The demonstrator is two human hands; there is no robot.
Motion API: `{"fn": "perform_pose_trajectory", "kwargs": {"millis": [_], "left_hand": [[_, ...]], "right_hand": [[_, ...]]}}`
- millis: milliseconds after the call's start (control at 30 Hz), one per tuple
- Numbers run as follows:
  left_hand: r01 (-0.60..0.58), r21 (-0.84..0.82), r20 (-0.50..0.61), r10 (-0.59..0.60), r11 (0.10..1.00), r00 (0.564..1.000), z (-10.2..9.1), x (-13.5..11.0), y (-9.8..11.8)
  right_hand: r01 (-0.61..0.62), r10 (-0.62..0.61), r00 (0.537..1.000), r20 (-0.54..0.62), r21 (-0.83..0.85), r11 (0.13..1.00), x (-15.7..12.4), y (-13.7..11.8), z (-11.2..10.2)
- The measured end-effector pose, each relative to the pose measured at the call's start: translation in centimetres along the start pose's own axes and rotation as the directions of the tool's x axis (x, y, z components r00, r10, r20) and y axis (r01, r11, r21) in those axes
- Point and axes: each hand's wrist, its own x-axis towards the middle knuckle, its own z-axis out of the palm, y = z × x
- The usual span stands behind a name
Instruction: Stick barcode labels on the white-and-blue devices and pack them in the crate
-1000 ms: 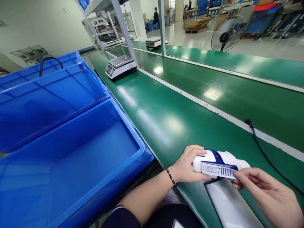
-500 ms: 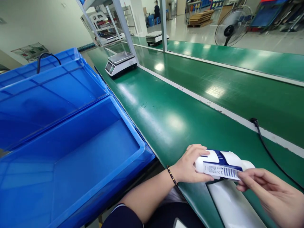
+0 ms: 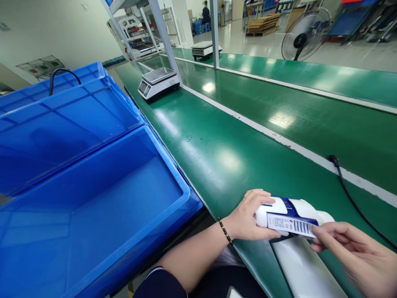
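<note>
A white and dark-blue plastic device [image 3: 294, 209] lies on the green belt [image 3: 235, 136] near its front edge. My left hand [image 3: 248, 217] grips the device's left end, fingers wrapped over it. My right hand [image 3: 356, 256] pinches the right edge of a white printed label [image 3: 290, 225] held against the device's near side. A white glossy sheet [image 3: 305, 271] lies on the belt under my right hand.
Two large blue crates [image 3: 93, 198] stand to the left of the belt. A weighing scale [image 3: 158, 82] sits farther along, a second scale [image 3: 204, 49] behind it. A black cable [image 3: 350, 194] runs across the right. A fan [image 3: 305, 35] and a person stand far off.
My hands and the device hold nearly the same place. The view has shifted slightly, and my right hand's fingers have slid a little along the label.
</note>
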Motion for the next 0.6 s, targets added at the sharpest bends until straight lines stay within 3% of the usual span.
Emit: {"fn": "perform_pose_trajectory", "kwargs": {"millis": [133, 333, 600], "left_hand": [[-0.013, -0.004, -0.009, 0.013, 1.0, 1.0, 0.0, 0.0, -0.1], [0.043, -0.011, 0.004, -0.043, 0.999, 0.999, 0.1, -0.1, 0.0], [0.037, -0.008, 0.005, -0.036, 0.999, 0.999, 0.1, -0.1, -0.1]], "right_hand": [[-0.05, 0.05, 0.999, 0.012, 0.033, 0.998, -0.1, -0.1, -0.2], [-0.072, 0.052, 0.995, 0.088, 0.23, 0.971, 0.3, -0.6, -0.3], [-0.025, 0.026, 1.0, -0.016, 0.077, 0.997, 0.1, 0.5, -0.2]]}}
